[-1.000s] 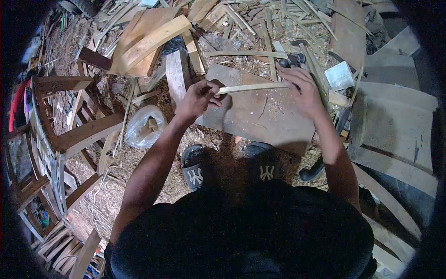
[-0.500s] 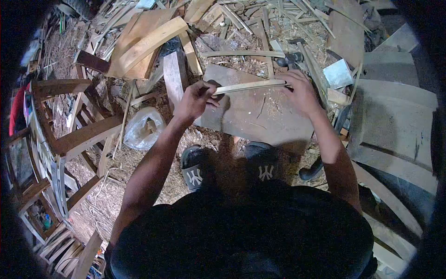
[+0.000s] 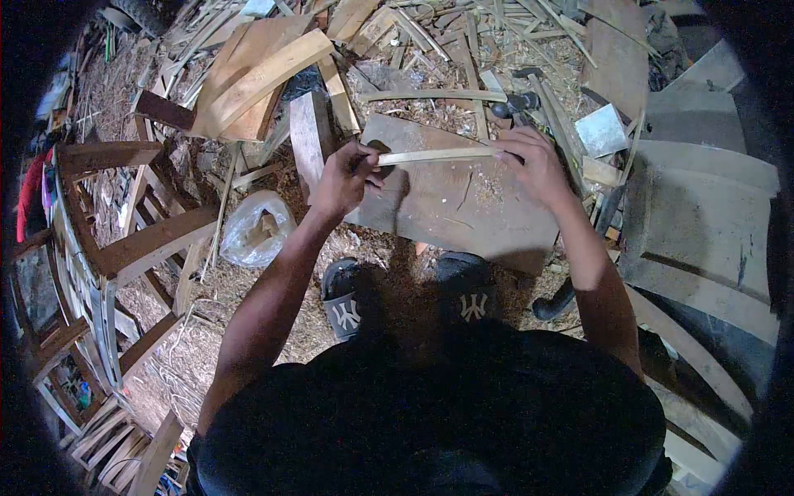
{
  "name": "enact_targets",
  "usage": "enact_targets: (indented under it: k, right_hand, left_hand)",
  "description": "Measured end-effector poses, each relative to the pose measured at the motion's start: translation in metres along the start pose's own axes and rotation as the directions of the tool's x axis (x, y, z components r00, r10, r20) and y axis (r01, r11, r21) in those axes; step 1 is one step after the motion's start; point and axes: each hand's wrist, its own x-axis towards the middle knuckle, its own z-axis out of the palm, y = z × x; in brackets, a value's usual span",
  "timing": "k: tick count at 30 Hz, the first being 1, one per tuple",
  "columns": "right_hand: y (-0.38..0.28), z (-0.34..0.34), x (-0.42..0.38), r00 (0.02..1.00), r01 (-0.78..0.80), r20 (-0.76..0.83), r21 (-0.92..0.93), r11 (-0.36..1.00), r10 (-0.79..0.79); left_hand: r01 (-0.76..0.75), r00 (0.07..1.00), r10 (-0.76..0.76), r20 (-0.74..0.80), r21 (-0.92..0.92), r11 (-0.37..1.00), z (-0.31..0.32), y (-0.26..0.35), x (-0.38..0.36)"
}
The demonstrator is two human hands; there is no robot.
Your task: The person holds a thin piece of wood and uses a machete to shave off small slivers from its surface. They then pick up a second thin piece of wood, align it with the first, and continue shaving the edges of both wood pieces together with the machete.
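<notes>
Bamboo strip (image 3: 434,155) (both hands closed)

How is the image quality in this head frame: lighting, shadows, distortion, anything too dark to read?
Head view: strong fisheye bend with black vignette at the corners. Light falls on the wood scraps up top; the left hand, right hand and the thin strip between them read clearly over the flat board. The person's dark shirt fills the lower frame almost without detail. No glare; edges soft.
</notes>
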Motion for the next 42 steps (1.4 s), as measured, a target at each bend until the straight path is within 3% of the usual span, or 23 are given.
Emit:
enact_targets:
  k: [2, 10, 12, 21, 24, 28, 30, 33, 36, 42]
  right_hand:
    - [-0.013, -0.002, -0.002, 0.999, 0.02, 0.028, -0.029, 0.999, -0.019]
    - [-0.03, 0.021, -0.013, 0.999, -0.01, -0.031, 0.065, 0.998, 0.012]
    - [-0.025, 0.025, -0.015, 0.997, -0.03, -0.058, 0.177, 0.984, 0.041]
    - [-0.035, 0.03, -0.025, 0.988, -0.004, -0.155, 0.055, 0.998, 0.013]
    - [-0.031, 0.034, -0.024, 0.979, -0.016, -0.204, 0.062, 0.998, 0.029]
    - [-0.027, 0.027, -0.018, 0.977, -0.061, -0.196, 0.116, 0.991, 0.083]
    - [-0.025, 0.023, -0.015, 0.978, -0.039, -0.198, 0.093, 0.995, 0.057]
    - [-0.02, 0.022, -0.016, 0.986, -0.083, -0.134, 0.146, 0.986, 0.103]
    - [-0.017, 0.024, -0.017, 0.984, -0.102, -0.127, 0.174, 0.979, 0.125]
    - [-0.017, 0.019, -0.022, 0.988, -0.062, -0.128, 0.176, 0.982, 0.085]
  left_hand:
    - [-0.144, 0.984, 0.166, -0.063, 0.259, 0.955, -0.004, 0.007, -0.005]
    - [-0.103, 0.979, 0.143, -0.145, 0.249, 0.963, -0.016, 0.011, -0.008]
    - [-0.086, 0.979, 0.132, -0.157, 0.273, 0.958, -0.015, 0.008, -0.005]
    - [-0.011, 0.971, 0.105, -0.214, 0.402, 0.916, -0.013, 0.002, 0.004]
    - [-0.091, 0.975, 0.144, -0.169, 0.285, 0.954, -0.014, -0.005, 0.005]
    - [-0.112, 0.98, 0.166, -0.11, 0.383, 0.917, -0.013, -0.004, 0.007]
    - [-0.054, 0.988, 0.076, -0.131, 0.167, 0.984, -0.008, 0.001, 0.007]
    - [0.005, 0.989, -0.001, -0.151, 0.023, 1.0, -0.004, 0.009, 0.004]
    - [-0.019, 0.973, 0.024, -0.228, 0.024, 1.0, 0.001, 0.007, 0.002]
    - [-0.032, 0.973, 0.069, -0.221, 0.164, 0.986, -0.003, 0.0, 0.005]
